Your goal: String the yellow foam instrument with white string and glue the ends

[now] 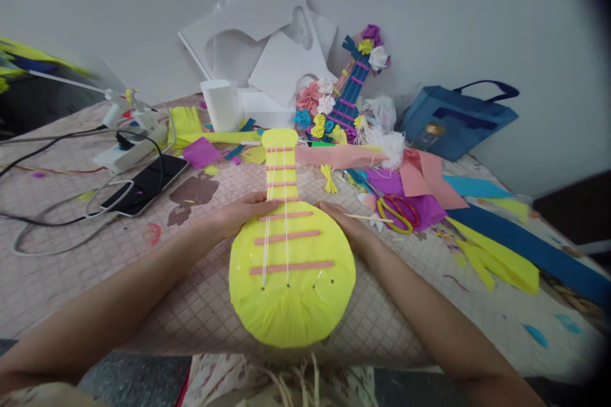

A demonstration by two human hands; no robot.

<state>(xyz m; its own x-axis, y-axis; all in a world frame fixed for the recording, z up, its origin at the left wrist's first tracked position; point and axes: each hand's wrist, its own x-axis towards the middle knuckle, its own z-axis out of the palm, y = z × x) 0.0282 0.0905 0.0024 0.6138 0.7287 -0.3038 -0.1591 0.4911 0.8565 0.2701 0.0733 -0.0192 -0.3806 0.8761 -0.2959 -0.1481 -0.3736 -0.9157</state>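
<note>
A yellow paper-covered toy guitar [292,315] is held upright in front of me, its round body low and its neck pointing away. Pink strips cross it, and white strings run down its left and middle part to small holes near the bottom. My left hand [244,212] grips the left edge where neck meets body, thumb on the front. On the other side, my right hand [344,224] holds the body's upper right edge, its fingers mostly hidden behind. A thin wooden stick [370,219] juts out rightward beside the right hand; whether it is held I cannot tell.
Behind stands a decorated blue guitar [351,92] with paper flowers. Scissors [395,213] and coloured crepe paper [496,261] lie to the right, near a blue bag [458,121]. At left are a phone [146,184], a power strip [128,152] and cables; white board offcuts [281,63] lean behind.
</note>
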